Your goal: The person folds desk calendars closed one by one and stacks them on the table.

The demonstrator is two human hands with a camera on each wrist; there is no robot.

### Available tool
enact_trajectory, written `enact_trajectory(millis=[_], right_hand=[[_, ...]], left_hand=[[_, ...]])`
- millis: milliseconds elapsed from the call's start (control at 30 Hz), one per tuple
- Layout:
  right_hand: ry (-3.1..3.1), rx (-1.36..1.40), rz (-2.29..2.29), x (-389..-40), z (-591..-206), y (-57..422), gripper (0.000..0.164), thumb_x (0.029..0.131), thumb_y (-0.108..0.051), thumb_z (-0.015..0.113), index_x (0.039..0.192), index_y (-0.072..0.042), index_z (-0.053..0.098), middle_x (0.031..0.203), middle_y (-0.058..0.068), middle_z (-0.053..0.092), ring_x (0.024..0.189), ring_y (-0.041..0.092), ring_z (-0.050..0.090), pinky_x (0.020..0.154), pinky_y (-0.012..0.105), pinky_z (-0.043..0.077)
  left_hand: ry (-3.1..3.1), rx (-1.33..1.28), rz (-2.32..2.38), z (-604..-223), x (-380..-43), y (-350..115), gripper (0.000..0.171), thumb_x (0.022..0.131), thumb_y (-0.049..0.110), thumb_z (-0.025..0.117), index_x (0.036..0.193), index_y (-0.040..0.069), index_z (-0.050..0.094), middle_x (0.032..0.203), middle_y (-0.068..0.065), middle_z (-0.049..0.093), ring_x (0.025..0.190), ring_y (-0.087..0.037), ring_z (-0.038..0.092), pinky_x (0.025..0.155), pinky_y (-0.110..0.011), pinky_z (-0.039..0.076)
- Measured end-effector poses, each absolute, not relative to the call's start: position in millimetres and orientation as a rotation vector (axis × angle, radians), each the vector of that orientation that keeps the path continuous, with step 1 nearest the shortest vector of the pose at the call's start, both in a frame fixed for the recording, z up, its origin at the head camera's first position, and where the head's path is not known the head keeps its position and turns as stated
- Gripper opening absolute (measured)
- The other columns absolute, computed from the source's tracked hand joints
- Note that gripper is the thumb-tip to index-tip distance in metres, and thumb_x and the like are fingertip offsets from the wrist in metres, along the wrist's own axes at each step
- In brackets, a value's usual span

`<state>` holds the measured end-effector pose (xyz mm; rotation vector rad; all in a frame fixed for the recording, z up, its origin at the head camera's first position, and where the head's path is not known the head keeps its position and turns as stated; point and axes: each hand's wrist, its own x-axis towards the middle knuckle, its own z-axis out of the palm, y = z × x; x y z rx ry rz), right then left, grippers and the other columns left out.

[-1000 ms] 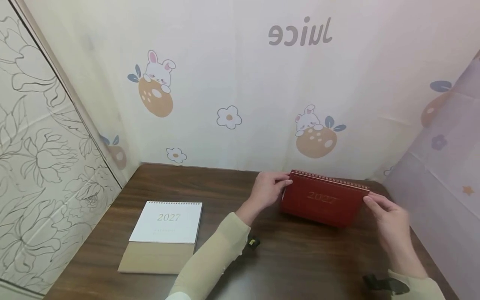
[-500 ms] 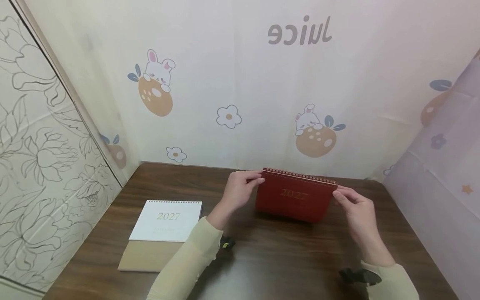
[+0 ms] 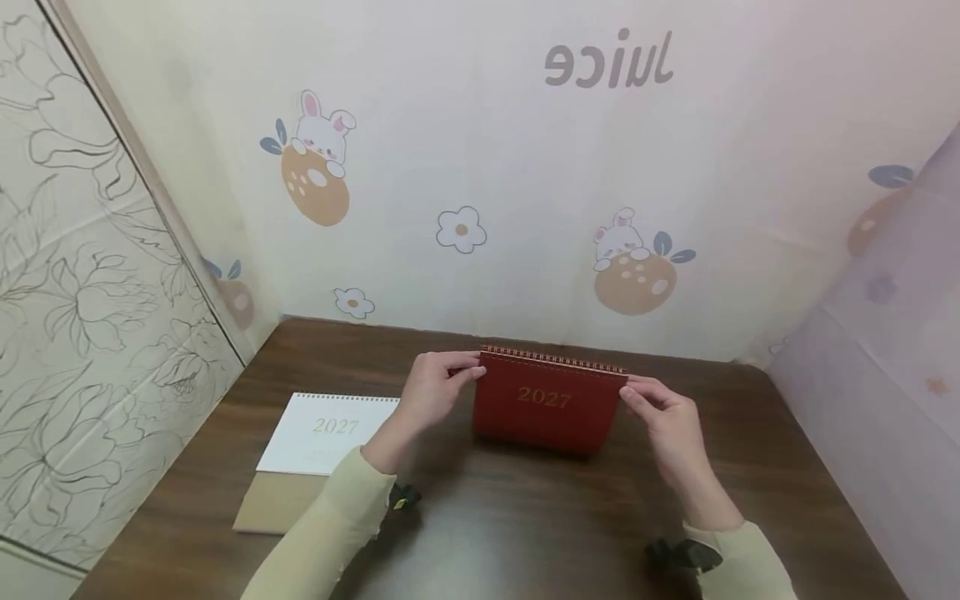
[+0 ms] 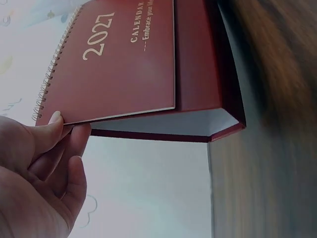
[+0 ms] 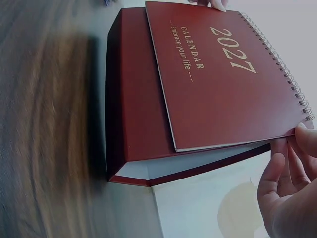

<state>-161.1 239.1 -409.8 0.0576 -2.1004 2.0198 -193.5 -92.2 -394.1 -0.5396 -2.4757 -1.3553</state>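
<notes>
A red desk calendar (image 3: 546, 408) with a gold 2027 stands upright, its spiral binding along the top. My left hand (image 3: 433, 385) pinches its upper left corner between thumb and fingers. At the upper right corner, my right hand (image 3: 667, 425) pinches it the same way. Both wrist views show the red cover pages (image 4: 124, 69) hanging over a folded red stand (image 5: 133, 89), which is hollow and white inside. To the left lies a white desk calendar (image 3: 322, 433) with a tan base (image 3: 277, 500), partly covered by my left forearm.
The dark wooden table (image 3: 510, 533) reaches back to a pale curtain (image 3: 420, 150) printed with rabbits and flowers. A flower-patterned panel (image 3: 90, 292) borders the left side, and a lilac cloth (image 3: 900, 367) the right.
Both hands have carried the red calendar left across the back of the table, closer to the white one. My left forearm now overlaps more of the white calendar in view.
</notes>
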Motion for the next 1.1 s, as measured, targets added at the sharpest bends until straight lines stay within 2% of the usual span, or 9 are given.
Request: enact_trajectory(millis=[300, 533, 700, 900, 1000, 1100], right_hand=[[-2.332, 0.080, 1.861, -157.3, -425.7, 233.4, 0.033, 0.093, -0.019, 0.073, 0.107, 0.010, 0.070, 0.113, -0.011, 0.066, 0.106, 0.005, 0.060, 0.081, 0.022, 0.053], [-2.441, 0.129, 1.788, -159.1, -430.6, 238.2, 0.037, 0.093, -0.030, 0.072, 0.110, 0.004, 0.072, 0.126, 0.001, 0.065, 0.111, 0.008, 0.059, 0.086, 0.020, 0.049], [-2.451, 0.163, 1.775, -158.9, -428.6, 236.3, 0.034, 0.094, -0.026, 0.072, 0.108, 0.005, 0.072, 0.126, 0.005, 0.065, 0.110, 0.006, 0.060, 0.087, 0.019, 0.049], [-2.473, 0.179, 1.718, -157.4, -428.3, 239.9, 0.033, 0.094, -0.025, 0.072, 0.108, 0.004, 0.073, 0.127, 0.010, 0.065, 0.107, 0.003, 0.060, 0.086, 0.018, 0.049], [-2.521, 0.189, 1.661, -156.4, -429.4, 243.2, 0.034, 0.093, -0.029, 0.073, 0.110, 0.000, 0.074, 0.128, 0.008, 0.065, 0.111, 0.007, 0.060, 0.087, 0.017, 0.048], [-2.581, 0.214, 1.586, -155.0, -432.3, 247.4, 0.033, 0.092, -0.030, 0.074, 0.110, -0.002, 0.075, 0.130, 0.009, 0.064, 0.115, 0.019, 0.061, 0.085, 0.018, 0.049]], left_hand=[[-2.560, -0.549, -1.304, -412.8, -189.0, -108.9, 0.013, 0.089, 0.015, 0.076, 0.100, 0.009, 0.080, 0.113, -0.003, 0.073, 0.104, -0.018, 0.069, 0.088, -0.037, 0.054], [-2.594, -0.518, -1.317, -417.3, -188.1, -112.0, 0.012, 0.088, 0.016, 0.077, 0.099, 0.012, 0.080, 0.111, -0.003, 0.074, 0.104, -0.019, 0.068, 0.089, -0.039, 0.053], [-2.607, -0.487, -1.334, -419.5, -185.3, -113.3, 0.013, 0.087, 0.016, 0.078, 0.100, 0.012, 0.080, 0.112, -0.003, 0.073, 0.104, -0.020, 0.068, 0.087, -0.039, 0.054], [-2.595, -0.537, -1.324, -421.8, -186.1, -113.3, 0.014, 0.088, 0.018, 0.078, 0.100, 0.011, 0.080, 0.114, -0.003, 0.073, 0.098, -0.016, 0.069, 0.080, -0.035, 0.055], [-2.611, -0.584, -1.280, -423.1, -186.4, -114.4, 0.012, 0.088, 0.017, 0.078, 0.099, 0.012, 0.080, 0.118, -0.002, 0.071, 0.091, -0.013, 0.070, 0.076, -0.032, 0.056], [-2.651, -0.644, -1.202, -424.7, -186.9, -115.6, 0.012, 0.087, 0.018, 0.079, 0.098, 0.014, 0.080, 0.122, -0.003, 0.070, 0.090, -0.014, 0.070, 0.076, -0.032, 0.056]])
